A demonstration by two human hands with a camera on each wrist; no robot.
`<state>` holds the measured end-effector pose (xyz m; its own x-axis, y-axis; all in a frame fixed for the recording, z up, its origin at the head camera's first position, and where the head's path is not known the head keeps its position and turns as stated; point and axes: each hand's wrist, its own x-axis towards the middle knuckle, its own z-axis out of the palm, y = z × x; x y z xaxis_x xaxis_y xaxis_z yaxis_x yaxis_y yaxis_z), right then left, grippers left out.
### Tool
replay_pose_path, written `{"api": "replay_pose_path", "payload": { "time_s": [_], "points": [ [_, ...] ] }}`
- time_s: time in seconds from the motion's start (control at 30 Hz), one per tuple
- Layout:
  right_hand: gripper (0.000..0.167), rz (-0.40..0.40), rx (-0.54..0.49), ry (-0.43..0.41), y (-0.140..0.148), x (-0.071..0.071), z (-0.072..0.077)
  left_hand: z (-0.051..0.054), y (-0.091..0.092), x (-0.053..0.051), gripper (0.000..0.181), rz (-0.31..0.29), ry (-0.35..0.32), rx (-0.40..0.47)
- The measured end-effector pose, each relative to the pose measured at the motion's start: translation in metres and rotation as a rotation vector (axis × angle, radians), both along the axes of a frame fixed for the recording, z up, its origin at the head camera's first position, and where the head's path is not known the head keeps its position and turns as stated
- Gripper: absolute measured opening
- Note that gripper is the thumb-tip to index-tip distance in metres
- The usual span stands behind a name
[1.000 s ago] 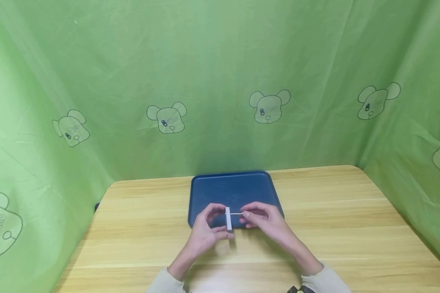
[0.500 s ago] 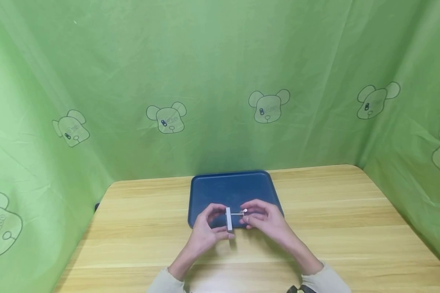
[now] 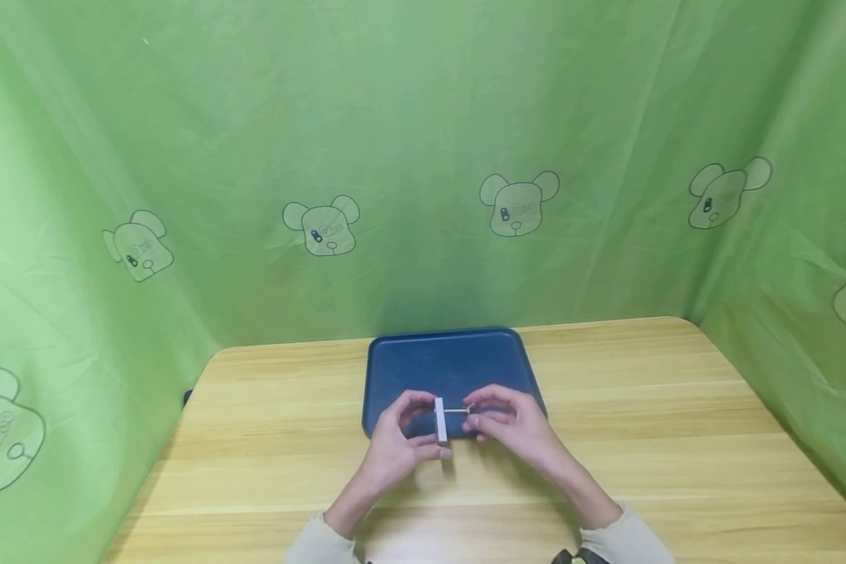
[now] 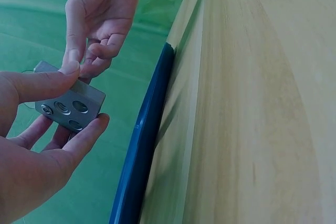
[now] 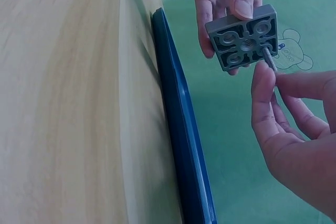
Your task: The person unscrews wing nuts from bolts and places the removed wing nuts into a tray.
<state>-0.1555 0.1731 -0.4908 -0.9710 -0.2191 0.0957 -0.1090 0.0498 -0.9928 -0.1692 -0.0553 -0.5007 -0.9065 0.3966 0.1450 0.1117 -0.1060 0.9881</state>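
My left hand [image 3: 395, 448] holds a grey square metal block [image 3: 441, 423] upright by its edges, thumb opposite the fingers. Several round holes show on the block [image 4: 70, 99] in the left wrist view. A thin threaded bolt [image 5: 270, 59] runs into a corner hole on its ribbed side, and its end sits in a hole on the other face. My right hand [image 3: 513, 423] pinches the outer end of the bolt between thumb and forefinger, with the other fingers loosely bent. The bolt's outer end is mostly hidden by the fingertips.
Beneath the hands, a blue tray [image 3: 444, 360] lies on the wooden table [image 3: 254, 439] near its back edge. A green curtain [image 3: 409, 117] with printed bear heads surrounds the table at the back and sides.
The right fingers shift around the bolt's outer end, covering it, then baring a shiny end, then turning it slightly. The left hand and block stay almost still.
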Motion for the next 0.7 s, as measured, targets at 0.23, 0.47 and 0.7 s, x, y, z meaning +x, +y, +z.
{"api": "replay_pose_path", "payload": {
  "time_s": [0.23,0.47,0.7],
  "points": [
    [0.030,-0.014,0.003,0.011,-0.0017,-0.0005,0.0001,-0.0009,0.0001,-0.0009,0.071,0.002,0.003,-0.002],
    [0.028,-0.027,-0.034,0.004,-0.0022,-0.0009,0.0003,-0.0017,0.0002,-0.0005,0.071,-0.002,0.002,0.005],
    [0.026,-0.023,-0.012,0.019,-0.0014,-0.0003,0.0007,-0.0009,0.0006,0.0001,0.072,0.005,0.001,-0.009]
  ]
}}
